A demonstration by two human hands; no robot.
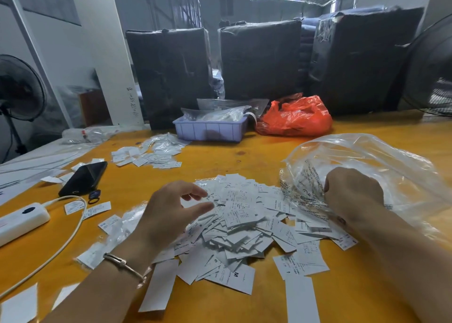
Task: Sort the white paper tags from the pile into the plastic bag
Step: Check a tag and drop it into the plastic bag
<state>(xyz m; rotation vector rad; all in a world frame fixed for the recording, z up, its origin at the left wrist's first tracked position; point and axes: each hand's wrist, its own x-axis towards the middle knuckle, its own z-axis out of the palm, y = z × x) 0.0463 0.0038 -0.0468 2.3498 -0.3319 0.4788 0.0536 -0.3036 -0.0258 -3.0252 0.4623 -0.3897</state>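
Observation:
A big pile of white paper tags lies on the yellow table in front of me. My left hand hovers over the pile's left side, fingers loosely spread, thumb and forefinger apart, holding nothing. At the pile's right edge my right hand grips the printed mouth of a large clear plastic bag, which billows out to the right. Whether tags are inside the bag is unclear.
A smaller heap of tags lies further back left. A black phone, a white power bank with cable and loose tags sit left. A lilac tray, a red bag and black wrapped bundles stand behind.

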